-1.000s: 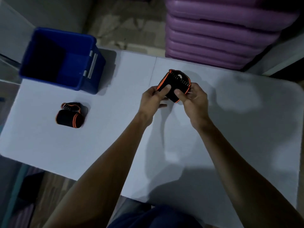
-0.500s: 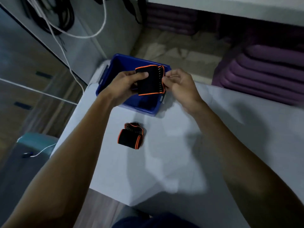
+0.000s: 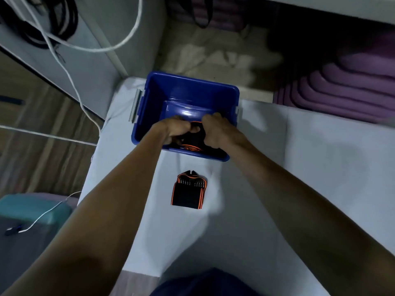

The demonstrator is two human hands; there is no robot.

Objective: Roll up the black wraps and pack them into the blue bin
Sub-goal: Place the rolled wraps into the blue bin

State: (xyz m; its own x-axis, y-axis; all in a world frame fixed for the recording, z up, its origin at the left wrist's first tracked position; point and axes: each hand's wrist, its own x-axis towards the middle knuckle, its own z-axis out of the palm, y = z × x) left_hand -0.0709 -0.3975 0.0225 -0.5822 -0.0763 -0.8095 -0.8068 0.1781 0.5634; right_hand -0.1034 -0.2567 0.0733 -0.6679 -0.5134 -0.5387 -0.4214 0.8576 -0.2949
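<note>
1. Holding one rolled black wrap (image 3: 191, 138) between them, the left hand (image 3: 178, 130) and the right hand (image 3: 215, 130) are now down inside the blue bin (image 3: 147, 107).
2. Half a second ago the same wrap was up in the air over the bin – now it sits low, near the bin's front wall.
3. A second ago both hands were still working on it over the middle of the table (image 3: 310, 167), so the rolling looks done.
4. The left hand is curled on the left side of the wrap, pinching it with fingers and thumb.
5. The right hand is curled on the right side and pinches it too.
6. I think the wrap is about to be let go – that would put the first one in the bin.
7. The second rolled wrap (image 3: 188, 194) lies on the table just in front of the bin, near the table's left edge, and no hand touches it.
8. It has lain on the table through all three moments, so it is not packed yet.
9. Count: two black wraps with orange edges, one blue bin, two hands.
10. The rest of the bin floor that I can see is bare, so one wrap is going in and one is left to pack.
</note>
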